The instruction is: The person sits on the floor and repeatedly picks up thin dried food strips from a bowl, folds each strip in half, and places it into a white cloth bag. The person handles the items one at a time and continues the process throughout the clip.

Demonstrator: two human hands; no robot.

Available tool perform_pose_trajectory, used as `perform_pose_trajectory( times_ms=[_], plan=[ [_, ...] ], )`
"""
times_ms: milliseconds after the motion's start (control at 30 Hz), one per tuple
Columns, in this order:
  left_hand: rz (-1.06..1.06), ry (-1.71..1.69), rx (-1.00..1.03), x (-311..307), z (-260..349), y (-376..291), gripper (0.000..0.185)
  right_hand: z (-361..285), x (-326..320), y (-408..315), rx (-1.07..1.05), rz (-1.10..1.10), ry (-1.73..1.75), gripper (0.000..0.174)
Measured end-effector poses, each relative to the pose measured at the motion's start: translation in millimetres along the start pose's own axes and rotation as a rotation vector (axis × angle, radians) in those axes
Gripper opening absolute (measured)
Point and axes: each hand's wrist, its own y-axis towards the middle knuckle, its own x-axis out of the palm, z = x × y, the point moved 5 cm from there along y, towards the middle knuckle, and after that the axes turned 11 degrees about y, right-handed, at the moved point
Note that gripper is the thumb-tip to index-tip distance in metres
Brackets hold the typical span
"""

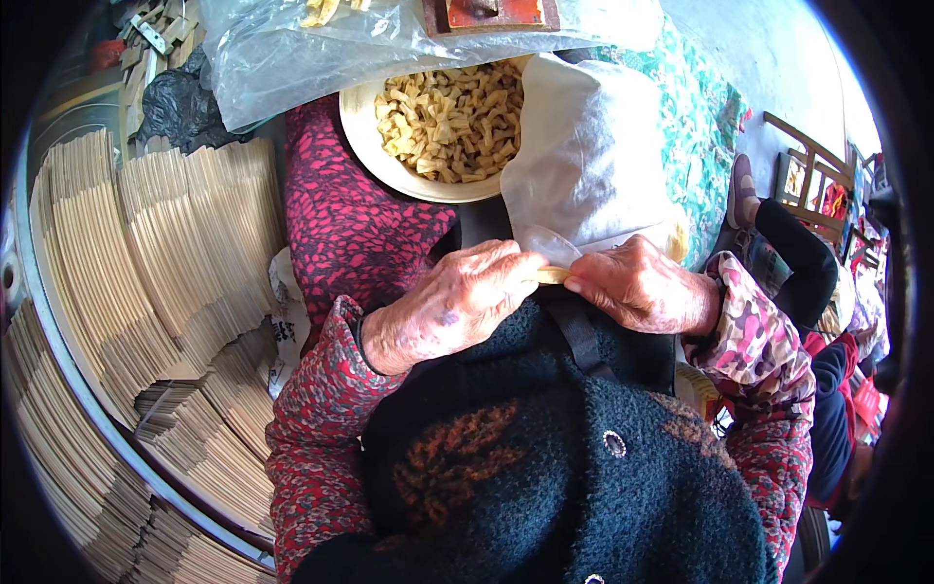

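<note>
My left hand point(449, 303) and my right hand point(642, 286) meet in front of my dark fleece garment. Between their fingertips is a short, pale yellow strip point(552, 275), pinched from both sides. A thin translucent piece of sheet point(549, 247) rises just behind the strip; I cannot tell if it belongs to it. Beyond my hands, a cream-coloured basin point(434, 191) holds many knotted yellowish pieces point(452, 124), perhaps bean curd skin knots. White cloth point(584, 146) drapes over the basin's right side and reaches down close to my right hand.
Stacks of thin, pale flat sheets point(197, 219) fill the left, within a metal-edged frame point(95, 387). Clear plastic sheeting point(306, 73) lies past the basin, with a red-and-brown block point(496, 14) on it. At right are another person's leg point(799, 255) and a wooden chair point(810, 168).
</note>
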Motion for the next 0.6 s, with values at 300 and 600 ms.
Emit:
perform_pose_trajectory(
  times_ms=[300, 600],
  plan=[
    [-0.121, 0.119, -0.064, -52.0, -11.9, -21.3, 0.006, -7.8, 12.3, 20.0, -0.106, 0.046, -0.055, 0.019],
    [-0.135, 0.739, -0.111, -72.7, 6.7, -16.5, 0.019, -3.3, 16.7, 39.2, -0.208, 0.064, -0.008, 0.015]
  ],
)
